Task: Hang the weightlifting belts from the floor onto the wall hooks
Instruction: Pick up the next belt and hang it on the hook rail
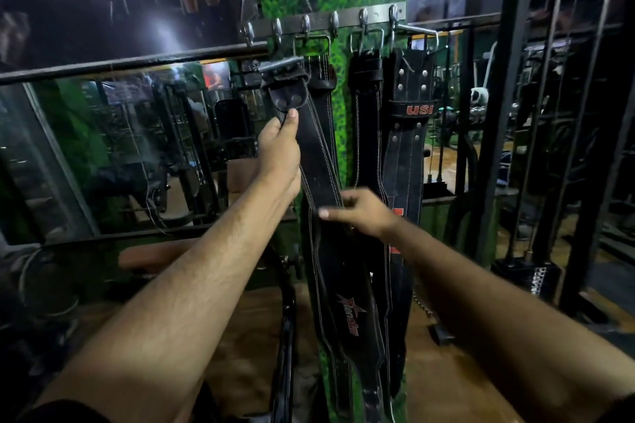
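Observation:
A metal rail of hooks (347, 16) crosses a green grass-patterned wall panel. My left hand (280, 151) grips the upper strap of a black leather belt (318, 154) just below its buckle end (287, 79), which sits a little under the hooks on the rail's left part. My right hand (360, 213) holds the same belt lower down, fingers curled round its edge. The belt's wide part with a red star logo (350, 316) hangs down toward the floor. Another black belt (366, 79) and a belt marked USI (410, 134) hang from hooks to the right.
A mirror wall with a black rail (130, 62) runs to the left. A padded bench (151, 256) stands low on the left. Black machine frames and cables (515, 79) stand at the right. A chain (422, 306) dangles near the wooden floor.

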Demonstrator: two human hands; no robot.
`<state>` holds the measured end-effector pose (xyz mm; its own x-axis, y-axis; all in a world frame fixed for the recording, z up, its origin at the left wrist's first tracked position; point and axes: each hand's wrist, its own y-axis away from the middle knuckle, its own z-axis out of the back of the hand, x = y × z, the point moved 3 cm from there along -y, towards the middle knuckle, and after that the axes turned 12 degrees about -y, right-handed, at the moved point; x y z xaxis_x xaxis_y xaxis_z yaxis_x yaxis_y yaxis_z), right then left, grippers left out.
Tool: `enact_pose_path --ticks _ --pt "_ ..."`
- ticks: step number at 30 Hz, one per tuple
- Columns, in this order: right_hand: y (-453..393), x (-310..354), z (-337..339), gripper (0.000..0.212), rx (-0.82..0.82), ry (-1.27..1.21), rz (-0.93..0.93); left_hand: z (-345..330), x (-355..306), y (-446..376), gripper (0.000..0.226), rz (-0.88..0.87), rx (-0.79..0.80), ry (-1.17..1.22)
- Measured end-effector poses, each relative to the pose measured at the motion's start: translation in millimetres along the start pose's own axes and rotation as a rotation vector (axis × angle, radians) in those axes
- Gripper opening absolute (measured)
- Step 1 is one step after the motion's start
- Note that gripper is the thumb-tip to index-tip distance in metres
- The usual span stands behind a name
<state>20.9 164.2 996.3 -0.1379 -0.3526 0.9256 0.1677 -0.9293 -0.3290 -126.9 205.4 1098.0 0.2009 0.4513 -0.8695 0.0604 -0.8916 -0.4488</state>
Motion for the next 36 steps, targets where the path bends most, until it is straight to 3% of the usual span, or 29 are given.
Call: enact_pose_path --ticks 1,2,4,5,9,11,13,17,19,21,24,27,31,36 --pt "-3.5 20.1 -4.6 0.019 -0.025 -0.071 0.077 -1.0 -1.9 1.4 0.09 0.028 0.0 -0.014" --pt "-6.9 30.5 -7.3 0.011 -0.033 -0.119 0.127 -3.9 -10.5 9.3 0.075 0.022 0.011 -0.019" --pt "-6.0 21.5 -9.6 0.022 -0.04 -0.14 0.151 -9.9 -19.7 16.2 0.026 0.029 0.031 -0.062" --pt "-1.7 6.6 -9.9 0.022 -0.041 -0.147 0.119 -13.1 -22.2 20.0 0.015 0.028 0.033 -0.078" --pt "16.1 -60.4 1.6 0.021 -0.01 0.006 -0.11 -19.3 -11.2 27.6 0.016 0.063 0.043 -0.065" --pt "26.1 -75.1 10.2 0.026 0.055 0.225 -0.234 -18.6 -4.9 30.2 0.014 0.09 0.035 -0.055" --pt "30.7 -74.1 17.0 0.032 0.072 0.289 -0.275 -17.7 -7.7 32.0 0.014 0.09 0.021 -0.043" --pt "23.0 -14.4 22.4 0.019 0.017 -0.025 -0.058 -15.8 -14.3 28.3 0.031 0.059 -0.005 -0.065" --pt "16.9 20.3 30.5 0.012 -0.055 -0.196 0.031 -17.2 -13.9 29.8 0.018 0.036 -0.044 -0.1" --pt "10.5 48.8 41.8 0.017 -0.13 -0.333 0.106 -19.7 -13.7 31.0 0.014 -0.01 -0.133 -0.133" --pt "-2.5 85.5 54.5 0.025 -0.223 -0.462 0.183 -25.9 -15.5 36.1 0.036 -0.035 -0.195 -0.145" --pt "-16.5 112.8 56.9 0.028 -0.252 -0.462 0.19 -36.5 -12.9 38.0 0.039 -0.049 -0.166 -0.122" --pt "-30.7 131.1 56.3 0.01 -0.262 -0.476 0.184 -44.3 -5.8 36.8 0.026 -0.084 -0.1 -0.089" --pt "-47.8 136.1 56.6 0.032 -0.254 -0.344 0.078 -38.8 3.4 26.3 0.035 -0.091 -0.015 -0.118"
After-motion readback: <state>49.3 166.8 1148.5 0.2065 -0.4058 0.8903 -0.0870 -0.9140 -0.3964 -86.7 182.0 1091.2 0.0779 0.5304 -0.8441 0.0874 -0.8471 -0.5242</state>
